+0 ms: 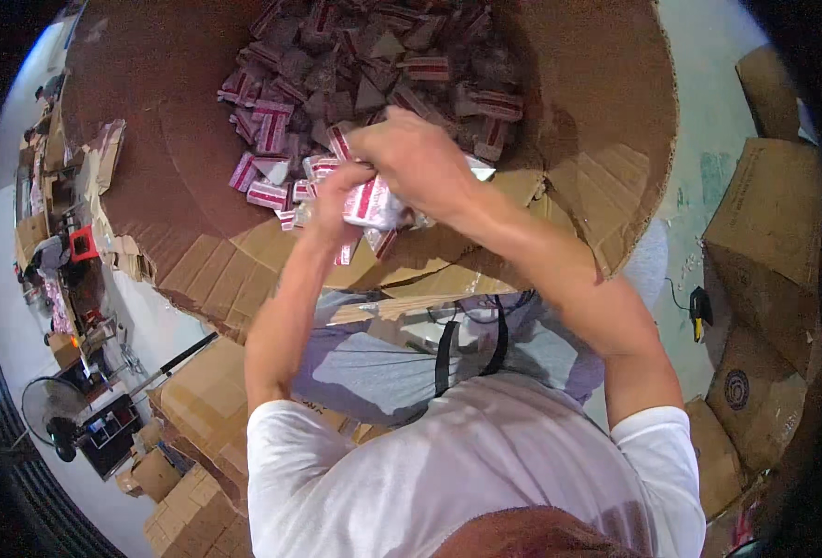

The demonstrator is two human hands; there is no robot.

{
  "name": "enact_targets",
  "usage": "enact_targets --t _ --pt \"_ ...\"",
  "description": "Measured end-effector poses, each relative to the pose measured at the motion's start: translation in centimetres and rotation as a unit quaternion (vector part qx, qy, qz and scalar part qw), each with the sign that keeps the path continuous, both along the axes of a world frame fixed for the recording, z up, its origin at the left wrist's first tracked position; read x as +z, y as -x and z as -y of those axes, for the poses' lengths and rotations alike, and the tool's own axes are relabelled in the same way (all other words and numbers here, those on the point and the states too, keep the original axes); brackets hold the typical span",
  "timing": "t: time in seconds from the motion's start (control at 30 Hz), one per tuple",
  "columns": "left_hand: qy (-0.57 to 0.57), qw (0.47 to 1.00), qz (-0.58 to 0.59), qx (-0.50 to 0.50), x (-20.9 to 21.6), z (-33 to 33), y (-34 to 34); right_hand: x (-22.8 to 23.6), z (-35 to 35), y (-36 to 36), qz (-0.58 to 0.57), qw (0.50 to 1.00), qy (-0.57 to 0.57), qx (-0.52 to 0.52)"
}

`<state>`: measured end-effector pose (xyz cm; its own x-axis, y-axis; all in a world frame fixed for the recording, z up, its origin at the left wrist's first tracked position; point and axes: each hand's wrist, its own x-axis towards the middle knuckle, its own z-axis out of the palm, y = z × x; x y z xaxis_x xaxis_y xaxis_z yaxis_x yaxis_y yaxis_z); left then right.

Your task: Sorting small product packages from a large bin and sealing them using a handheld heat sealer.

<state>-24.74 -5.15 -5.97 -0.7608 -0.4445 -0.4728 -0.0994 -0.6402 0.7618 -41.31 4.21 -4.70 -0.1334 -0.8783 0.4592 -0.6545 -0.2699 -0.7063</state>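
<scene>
Both my hands meet over the near inside of a big brown cardboard box (606, 139). My left hand (335, 193) is closed on a small white packet (370, 201) with a red band, its thumb pressed along the top. Against it, my right hand (409, 153) has its fingers curled inward. What the right fingertips hold is hidden behind the hand. Below and around lie many similar red-and-white packets (268, 126), heaped loosely in the box. A few loose packets (380, 242) sit just under my hands, near the box's torn front flaps.
The box's ragged near edge (402, 307) lies close to my body. More cardboard boxes (760, 223) stand at the right, with other cartons (208, 386) at the lower left. A fan (58, 423) is at far left. A black-and-yellow tool (699, 312) lies on the floor.
</scene>
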Motion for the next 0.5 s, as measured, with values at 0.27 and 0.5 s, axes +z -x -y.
enact_targets --t 0.27,0.5 --pt "0.641 0.671 0.326 -0.184 -2.6 3.4 4.3 0.4 -2.2 -2.7 -0.239 0.962 -0.133 0.001" --pt "0.650 0.525 0.302 -0.459 -11.5 1.1 19.8 0.0 -4.1 -2.6 -0.278 0.829 -0.420 0.243"
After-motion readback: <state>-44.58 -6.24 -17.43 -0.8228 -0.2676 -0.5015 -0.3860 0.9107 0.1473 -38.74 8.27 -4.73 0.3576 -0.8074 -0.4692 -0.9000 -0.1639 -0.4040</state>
